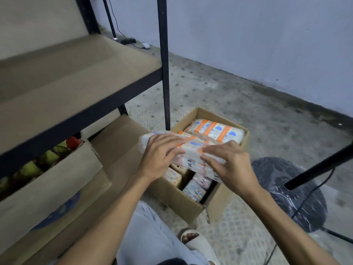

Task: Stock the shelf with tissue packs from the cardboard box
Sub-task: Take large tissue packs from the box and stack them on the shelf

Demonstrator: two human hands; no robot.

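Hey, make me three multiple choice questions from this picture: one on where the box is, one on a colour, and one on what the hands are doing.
1. Where does the box of tissue packs stand?
A) on the stool
B) on the top shelf board
C) on the floor by the shelf post

2. What colour are the bands on the packs in the box?
A) orange
B) green
C) black

3. How is the pack above the box held?
A) by one hand alone
B) by both hands
C) by nothing, it lies on the shelf

Answers:
1 C, the box sits on the floor right beside the post.
2 A, orange bands cross the white wrappers.
3 B, the left hand and right hand both grip it.
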